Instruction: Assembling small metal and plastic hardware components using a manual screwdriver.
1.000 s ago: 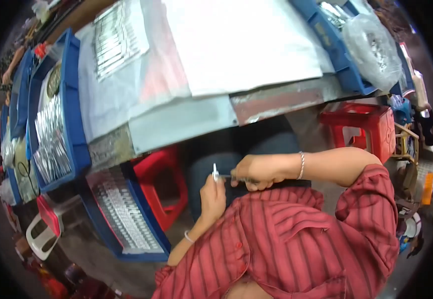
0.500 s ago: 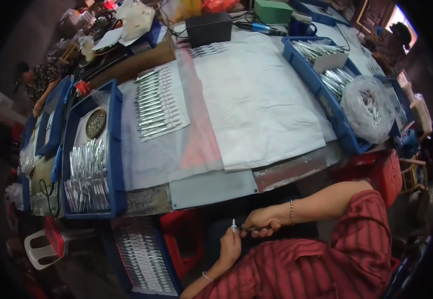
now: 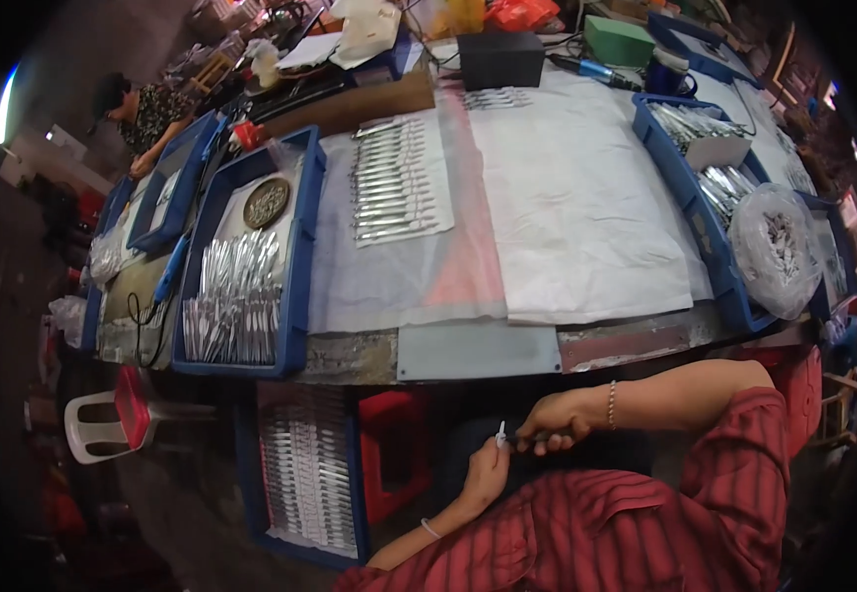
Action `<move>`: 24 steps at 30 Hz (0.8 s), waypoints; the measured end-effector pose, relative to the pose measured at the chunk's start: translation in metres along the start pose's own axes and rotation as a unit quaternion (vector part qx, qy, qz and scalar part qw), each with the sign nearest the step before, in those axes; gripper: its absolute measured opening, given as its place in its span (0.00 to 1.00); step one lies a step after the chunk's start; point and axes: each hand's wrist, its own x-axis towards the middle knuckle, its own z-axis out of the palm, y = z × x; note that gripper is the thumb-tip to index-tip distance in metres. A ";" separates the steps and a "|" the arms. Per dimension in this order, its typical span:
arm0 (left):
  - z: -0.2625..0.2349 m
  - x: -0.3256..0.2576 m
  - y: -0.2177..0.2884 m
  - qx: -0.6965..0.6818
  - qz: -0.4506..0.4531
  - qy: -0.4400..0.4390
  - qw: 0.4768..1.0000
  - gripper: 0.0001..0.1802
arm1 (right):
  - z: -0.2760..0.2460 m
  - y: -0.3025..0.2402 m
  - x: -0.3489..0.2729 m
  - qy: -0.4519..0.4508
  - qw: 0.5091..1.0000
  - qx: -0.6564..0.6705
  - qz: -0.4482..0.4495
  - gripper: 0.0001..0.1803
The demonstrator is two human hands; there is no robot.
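My left hand [image 3: 486, 474] is closed at lap height below the table edge, pinching a small pale piece with a narrow upright tip [image 3: 501, 432]. Right beside it, my right hand [image 3: 551, 418] has its fingers curled round a thin dark tool [image 3: 520, 440]. The tool's end meets or nearly meets the pale piece; the exact contact is too small to make out. Most of the tool is hidden in my fingers. On the table ahead, a row of silver pen-shaped metal parts [image 3: 389, 187] lies on white paper.
A blue tray [image 3: 315, 222] of silver parts and a round dish [image 3: 267, 202] stands left. Another blue tray [image 3: 685, 232] with a clear plastic bag [image 3: 774, 252] stands right. Below left is a blue crate [image 3: 358, 493] of parts beside a red stool [image 3: 394, 464]. Another person [image 3: 157, 113] sits far left.
The view has turned left, so the table and trays sit farther right in the picture. Both hands remain together at the pale piece, with the same holds.
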 end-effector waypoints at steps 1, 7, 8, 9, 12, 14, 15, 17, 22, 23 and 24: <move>0.001 -0.001 -0.001 0.002 0.002 -0.006 1.000 0.13 | 0.000 0.001 0.003 0.008 1.000 -0.026 -0.015 0.16; 0.000 0.003 0.003 0.021 0.068 0.018 0.997 0.10 | 0.035 0.012 -0.012 0.227 0.685 -0.627 -0.294 0.09; 0.001 0.005 -0.002 0.015 0.084 0.018 0.996 0.09 | 0.040 0.017 -0.008 0.247 0.636 -0.649 -0.336 0.09; 0.000 0.005 -0.005 -0.016 0.095 0.012 0.995 0.08 | 0.045 0.011 -0.010 0.247 0.643 -0.649 -0.323 0.09; -0.013 0.003 0.007 0.004 0.063 -0.025 0.998 0.06 | 0.028 -0.009 -0.025 0.272 0.659 -0.585 -0.387 0.10; -0.005 0.004 0.012 -0.026 0.054 0.022 0.998 0.08 | 0.023 0.002 -0.028 0.308 0.722 -0.456 -0.418 0.10; -0.007 0.006 0.011 0.027 0.015 0.002 1.000 0.09 | 0.024 0.013 -0.024 0.341 0.713 -0.436 -0.430 0.13; -0.010 0.007 0.019 -0.003 -0.019 -0.029 0.999 0.11 | 0.028 0.016 -0.033 0.335 0.762 -0.483 -0.271 0.10; -0.007 0.005 0.020 -0.003 -0.011 -0.029 1.000 0.12 | 0.034 0.036 -0.018 0.400 0.667 -0.530 -0.337 0.10; -0.007 0.004 0.020 -0.004 -0.020 -0.030 0.999 0.12 | 0.035 0.038 -0.017 0.424 0.606 -0.548 -0.391 0.12; -0.007 0.003 0.020 -0.017 -0.038 -0.039 0.998 0.11 | 0.034 0.039 -0.018 0.423 0.585 -0.541 -0.431 0.11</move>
